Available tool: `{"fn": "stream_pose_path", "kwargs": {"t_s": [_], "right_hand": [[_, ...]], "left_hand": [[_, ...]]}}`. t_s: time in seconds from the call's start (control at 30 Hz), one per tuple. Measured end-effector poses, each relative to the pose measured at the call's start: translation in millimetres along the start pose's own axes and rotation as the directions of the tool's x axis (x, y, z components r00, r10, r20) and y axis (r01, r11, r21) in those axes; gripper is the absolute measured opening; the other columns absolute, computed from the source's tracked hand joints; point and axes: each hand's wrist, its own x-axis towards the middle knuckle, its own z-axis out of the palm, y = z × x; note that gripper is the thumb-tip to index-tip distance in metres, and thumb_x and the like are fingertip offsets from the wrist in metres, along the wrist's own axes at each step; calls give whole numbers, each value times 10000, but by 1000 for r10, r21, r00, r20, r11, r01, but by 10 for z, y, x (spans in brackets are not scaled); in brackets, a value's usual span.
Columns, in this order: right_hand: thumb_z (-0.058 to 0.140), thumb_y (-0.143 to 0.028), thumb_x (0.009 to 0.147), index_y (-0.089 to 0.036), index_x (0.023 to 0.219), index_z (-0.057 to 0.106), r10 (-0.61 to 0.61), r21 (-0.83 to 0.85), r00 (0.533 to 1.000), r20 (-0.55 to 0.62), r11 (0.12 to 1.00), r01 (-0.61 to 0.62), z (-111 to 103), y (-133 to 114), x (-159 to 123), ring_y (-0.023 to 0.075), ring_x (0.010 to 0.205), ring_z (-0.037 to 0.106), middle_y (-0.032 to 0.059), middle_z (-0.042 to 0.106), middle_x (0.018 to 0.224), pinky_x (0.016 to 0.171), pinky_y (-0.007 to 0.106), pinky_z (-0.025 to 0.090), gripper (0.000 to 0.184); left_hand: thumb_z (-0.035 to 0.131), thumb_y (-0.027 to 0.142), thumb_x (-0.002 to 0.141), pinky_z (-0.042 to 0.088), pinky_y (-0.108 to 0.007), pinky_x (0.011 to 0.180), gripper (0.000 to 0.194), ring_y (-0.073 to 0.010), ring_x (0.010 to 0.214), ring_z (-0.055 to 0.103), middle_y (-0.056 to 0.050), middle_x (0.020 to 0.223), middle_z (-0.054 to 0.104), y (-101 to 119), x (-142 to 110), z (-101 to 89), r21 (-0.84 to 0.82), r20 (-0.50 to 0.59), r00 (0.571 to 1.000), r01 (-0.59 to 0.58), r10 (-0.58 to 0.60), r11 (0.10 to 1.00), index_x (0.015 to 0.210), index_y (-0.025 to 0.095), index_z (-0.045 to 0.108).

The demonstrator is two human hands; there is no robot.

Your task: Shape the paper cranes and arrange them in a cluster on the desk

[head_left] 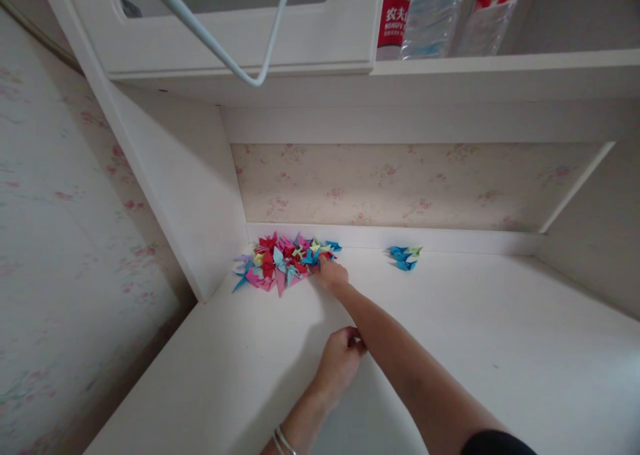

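Observation:
A heap of folded paper cranes (280,258) in red, pink, blue, yellow and purple lies at the back left of the white desk. My right hand (334,274) reaches to the heap's right edge, its fingers closed at a blue paper crane (311,258); the fingertips are partly hidden among the paper. Nearer to me, my left hand (341,354) is held over the desk beside my right forearm. Its fingers are curled together, with nothing visible in them. Farther right sits a small group of blue and light green paper cranes (404,258), apart from the heap.
The white desktop (475,335) runs to a low back ledge (450,240). A side panel (185,195) stands left of the heap. Overhead, a shelf (500,63) holds plastic bottles (433,18), and a pale bent rod or cable (220,48) hangs before the cabinet door.

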Motion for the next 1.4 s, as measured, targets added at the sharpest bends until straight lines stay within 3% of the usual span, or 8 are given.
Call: {"fn": "stream_pose_path", "kwargs": {"t_s": [0.43, 0.7, 0.83, 0.93, 1.0, 1.07, 1.2, 1.4], "right_hand": [[414, -334, 902, -201, 1045, 609, -31, -21, 991, -133, 999, 28, -101, 294, -252, 274, 894, 644, 127, 689, 994, 721, 339, 428, 275], [440, -287, 903, -244, 990, 641, -152, 115, 959, -239, 976, 183, -395, 620, -636, 197, 924, 625, 48, 690, 1008, 774, 265, 407, 223], [439, -285, 902, -237, 989, 644, -198, 183, 940, -279, 950, 254, -490, 802, -944, 169, 876, 636, 39, 678, 1033, 772, 249, 432, 229], [450, -357, 890, -212, 951, 641, -162, 438, 959, -233, 863, 253, -467, 960, -1225, 137, 625, 631, 30, 689, 897, 628, 241, 462, 247], [493, -419, 859, -199, 919, 639, -103, 667, 982, -156, 723, 182, -414, 1072, -1408, 133, 510, 585, 11, 664, 727, 526, 241, 442, 271], [542, -456, 824, -190, 904, 639, -33, 789, 995, -97, 607, 97, -352, 1179, -1561, 134, 478, 546, -13, 602, 588, 477, 235, 406, 294], [581, -478, 804, -166, 925, 638, 68, 840, 995, -76, 542, 27, -275, 1325, -1740, 107, 452, 456, -32, 529, 506, 437, 220, 320, 340], [625, -511, 771, -155, 902, 652, -13, 869, 999, -50, 492, 50, -315, 1359, -1792, 99, 465, 428, -33, 499, 508, 442, 224, 294, 381]], "left_hand": [[533, 213, 724, 372, -240, 636, 213, -143, 683, 533, -29, 732, 651, -117, 38, -17, 106, 9, 999, -31, 31, 994, 818, 127, 704], [575, 333, 742, 227, -212, 434, 245, -58, 420, 317, 70, 539, 430, -74, 19, -44, 48, -4, 997, 83, -83, 995, 871, 150, 675], [561, 349, 744, 178, -212, 374, 251, -42, 362, 297, 80, 553, 421, -39, 8, -46, 14, -6, 995, 103, -103, 995, 884, 156, 641], [539, 362, 755, 178, -207, 350, 270, -42, 350, 309, 79, 569, 432, -7, -14, -29, -17, -47, 995, 90, -90, 996, 920, 163, 616], [537, 391, 760, 182, -202, 342, 295, -41, 345, 302, 82, 572, 424, -5, -19, -11, -37, -70, 995, 72, -75, 997, 942, 167, 601], [543, 433, 759, 182, -196, 334, 324, -35, 341, 297, 80, 600, 432, -22, -5, 2, -58, -111, 992, 52, -58, 997, 949, 173, 583], [550, 492, 756, 202, -189, 321, 367, -16, 341, 324, 42, 765, 524, -63, 44, -8, -29, -241, 971, -1, -6, 1000, 955, 184, 554], [549, 502, 770, 300, -201, 363, 429, -24, 359, 409, -23, 912, 621, -49, 38, -65, 81, -239, 971, -9, 28, 997, 1033, 164, 586]]}}
